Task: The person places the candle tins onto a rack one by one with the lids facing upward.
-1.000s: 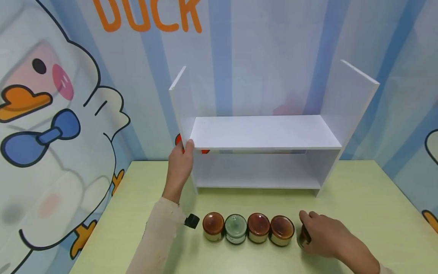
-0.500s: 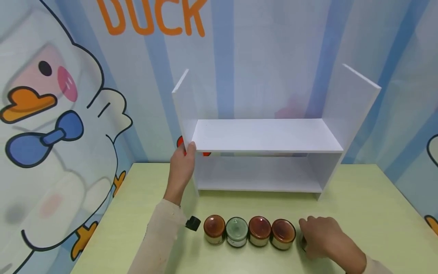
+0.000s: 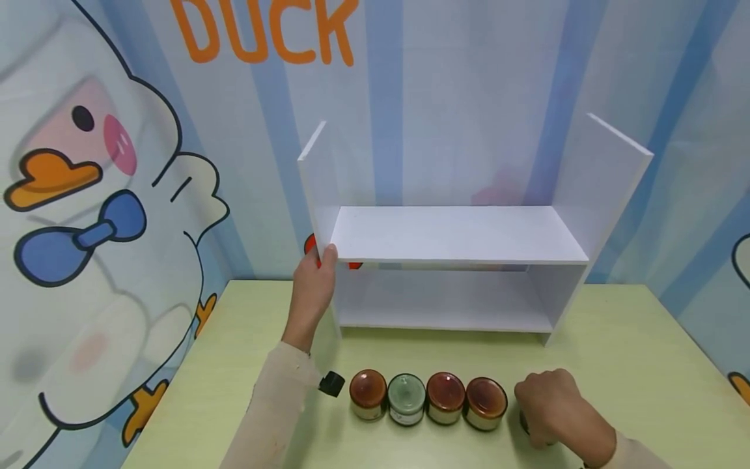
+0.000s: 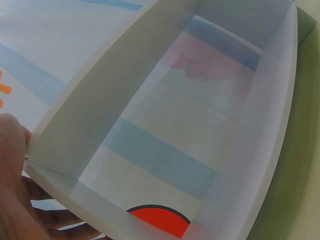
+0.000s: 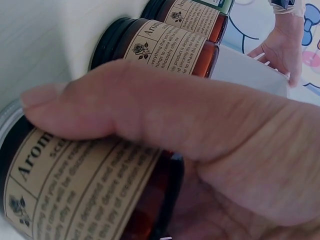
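Near the front edge of the table [image 3: 615, 339], a row of four candle jars [image 3: 427, 398] is lined up side by side, and a fifth jar [image 5: 75, 200] at the right end of that row is being gripped by the right hand [image 3: 553, 407]. In the right wrist view the thumb is seen laid across the jar's paper label with the fingers curled round the glass; from the head view the jar is almost wholly hidden under the hand, down at table level. Toward the back edge, the white shelf unit [image 3: 457, 234] is being steadied: its left side panel is clasped by the left hand [image 3: 313, 286], thumb on the front edge at the level of the upper shelf. Both shelves are seen bare. A small black object [image 3: 332, 383] is lying at the left end of the row, just beside the first jar.

The grasp looks to be the step in hand, with the jar secured but, as far as can be told, not lifted. A clean vertical lift would be called for next, so the neighbouring jar is not knocked, and the shelf would need to be kept braced.
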The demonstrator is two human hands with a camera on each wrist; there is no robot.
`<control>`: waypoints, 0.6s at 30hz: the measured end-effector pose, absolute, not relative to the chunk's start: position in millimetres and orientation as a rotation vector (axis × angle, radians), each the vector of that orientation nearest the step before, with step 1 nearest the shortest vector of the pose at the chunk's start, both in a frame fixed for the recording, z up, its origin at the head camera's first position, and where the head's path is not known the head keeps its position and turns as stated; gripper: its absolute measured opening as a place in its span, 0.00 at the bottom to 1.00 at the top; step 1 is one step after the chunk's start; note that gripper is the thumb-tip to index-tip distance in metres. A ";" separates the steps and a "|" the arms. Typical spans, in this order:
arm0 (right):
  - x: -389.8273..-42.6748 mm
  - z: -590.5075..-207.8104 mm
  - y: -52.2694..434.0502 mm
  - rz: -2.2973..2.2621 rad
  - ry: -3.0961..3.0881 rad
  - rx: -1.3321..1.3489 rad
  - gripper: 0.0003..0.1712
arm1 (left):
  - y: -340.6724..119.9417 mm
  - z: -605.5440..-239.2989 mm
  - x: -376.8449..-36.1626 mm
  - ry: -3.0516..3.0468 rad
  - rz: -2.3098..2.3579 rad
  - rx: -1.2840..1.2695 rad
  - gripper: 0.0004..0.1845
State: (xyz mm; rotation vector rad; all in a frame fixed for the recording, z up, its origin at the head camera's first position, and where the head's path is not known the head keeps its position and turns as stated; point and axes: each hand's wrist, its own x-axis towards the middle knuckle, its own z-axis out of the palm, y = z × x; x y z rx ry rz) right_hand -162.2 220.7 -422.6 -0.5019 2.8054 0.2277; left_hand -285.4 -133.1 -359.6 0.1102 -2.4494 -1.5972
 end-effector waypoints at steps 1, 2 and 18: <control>-162.2 -422.7 220.6 0.230 2.807 -0.507 0.19 | -132.9 -359.3 -285.4 -2.450 -1.595 0.111 0.33; -162.2 -423.0 220.6 0.232 2.811 -0.514 0.19 | -132.7 -359.0 -285.3 -2.453 -1.595 0.112 0.33; -171.4 -428.7 220.2 0.300 2.796 -0.526 0.23 | -132.9 -359.7 -286.2 -2.466 -1.592 0.128 0.34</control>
